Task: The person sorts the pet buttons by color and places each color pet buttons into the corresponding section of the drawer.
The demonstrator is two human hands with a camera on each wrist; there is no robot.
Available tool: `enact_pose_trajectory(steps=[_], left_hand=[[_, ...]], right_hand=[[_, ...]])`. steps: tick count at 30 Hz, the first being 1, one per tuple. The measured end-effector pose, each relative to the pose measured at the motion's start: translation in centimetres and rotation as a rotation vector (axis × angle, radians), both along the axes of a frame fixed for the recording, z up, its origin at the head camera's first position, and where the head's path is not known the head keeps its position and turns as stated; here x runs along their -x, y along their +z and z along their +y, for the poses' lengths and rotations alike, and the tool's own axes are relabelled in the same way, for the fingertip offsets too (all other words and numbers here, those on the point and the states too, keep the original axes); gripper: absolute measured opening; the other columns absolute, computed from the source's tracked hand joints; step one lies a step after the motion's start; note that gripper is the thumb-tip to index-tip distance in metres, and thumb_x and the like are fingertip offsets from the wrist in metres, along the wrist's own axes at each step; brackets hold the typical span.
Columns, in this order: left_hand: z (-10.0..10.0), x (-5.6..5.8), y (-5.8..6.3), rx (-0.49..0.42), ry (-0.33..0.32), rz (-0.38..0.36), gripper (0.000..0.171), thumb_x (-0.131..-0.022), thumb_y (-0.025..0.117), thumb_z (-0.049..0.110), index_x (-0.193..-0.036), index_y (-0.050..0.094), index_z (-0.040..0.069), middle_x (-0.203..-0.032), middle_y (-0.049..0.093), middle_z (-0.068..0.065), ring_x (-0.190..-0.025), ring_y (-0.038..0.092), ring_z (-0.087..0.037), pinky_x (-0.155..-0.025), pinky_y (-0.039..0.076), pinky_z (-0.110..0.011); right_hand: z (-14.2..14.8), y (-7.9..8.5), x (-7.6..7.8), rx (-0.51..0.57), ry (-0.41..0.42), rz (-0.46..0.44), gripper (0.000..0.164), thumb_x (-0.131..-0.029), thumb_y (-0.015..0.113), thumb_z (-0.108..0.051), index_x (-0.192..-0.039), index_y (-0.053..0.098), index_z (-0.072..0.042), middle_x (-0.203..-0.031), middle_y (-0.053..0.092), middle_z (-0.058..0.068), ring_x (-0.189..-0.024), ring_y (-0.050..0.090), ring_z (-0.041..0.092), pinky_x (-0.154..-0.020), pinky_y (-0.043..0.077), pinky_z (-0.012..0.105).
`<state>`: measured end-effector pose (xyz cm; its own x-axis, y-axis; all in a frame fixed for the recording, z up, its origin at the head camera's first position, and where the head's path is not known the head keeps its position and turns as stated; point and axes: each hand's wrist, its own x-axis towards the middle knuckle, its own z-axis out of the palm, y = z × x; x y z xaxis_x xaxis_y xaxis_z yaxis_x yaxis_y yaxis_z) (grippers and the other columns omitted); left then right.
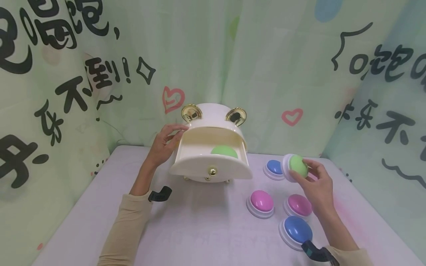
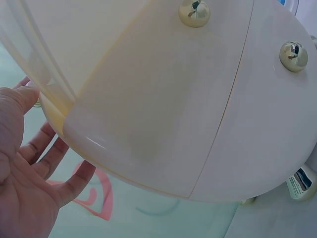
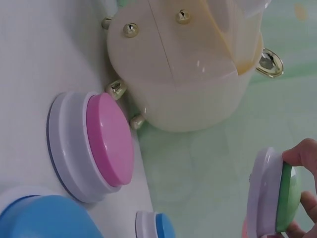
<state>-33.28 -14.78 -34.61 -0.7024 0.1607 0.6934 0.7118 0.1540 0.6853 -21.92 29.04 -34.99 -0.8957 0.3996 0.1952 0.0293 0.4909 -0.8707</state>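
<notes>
A white, rounded box (image 1: 213, 114) with gold ear-shaped trim stands at the back of the table, its front compartment (image 1: 199, 171) tipped out. Inside that compartment shows a green dome (image 1: 224, 150); its lower part is hidden. My left hand (image 1: 166, 144) touches the box's upper left side, fingers loosely spread along the edge (image 2: 54, 168). To the right of the box, my right hand (image 1: 316, 181) holds a push button (image 1: 298, 166) with a green top and white base above the table, tilted on its side. Thumb and fingers pinch its green dome (image 3: 289, 198).
Push buttons stand on the table: a blue one (image 1: 274, 167) behind the held one, two pink ones (image 1: 261, 200) in the middle right, and a larger-looking blue one (image 1: 298, 229) nearest me. A green curtain (image 1: 266, 74) with writing surrounds the table (image 1: 199, 229).
</notes>
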Motion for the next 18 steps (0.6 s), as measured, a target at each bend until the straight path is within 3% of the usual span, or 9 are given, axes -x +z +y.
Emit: enact_pose_trajectory(steps=[11, 18], left_hand=[[-0.1, -0.1, 0.0, 0.004, -0.008, 0.006, 0.024, -0.104, 0.056, 0.004, -0.124, 0.069, 0.001, -0.127, 0.062, -0.016, -0.126, 0.051, -0.021, -0.101, 0.047, -0.06], [0.0, -0.1, 0.1, 0.004, -0.004, 0.006, 0.024, -0.104, 0.056, 0.005, -0.124, 0.068, 0.002, -0.127, 0.062, -0.015, -0.126, 0.051, -0.019, -0.101, 0.047, -0.06]], right_hand=[[-1.3, 0.1, -0.5, 0.019, -0.004, 0.023, 0.07, -0.092, 0.076, -0.041, -0.151, 0.046, -0.018, -0.153, 0.048, 0.005, -0.141, 0.047, 0.031, -0.111, 0.046, 0.05], [-2.3, 1.0, -0.8, 0.033, 0.02, 0.039, 0.069, -0.093, 0.076, -0.039, -0.152, 0.045, -0.019, -0.154, 0.048, 0.006, -0.14, 0.047, 0.03, -0.112, 0.045, 0.05]])
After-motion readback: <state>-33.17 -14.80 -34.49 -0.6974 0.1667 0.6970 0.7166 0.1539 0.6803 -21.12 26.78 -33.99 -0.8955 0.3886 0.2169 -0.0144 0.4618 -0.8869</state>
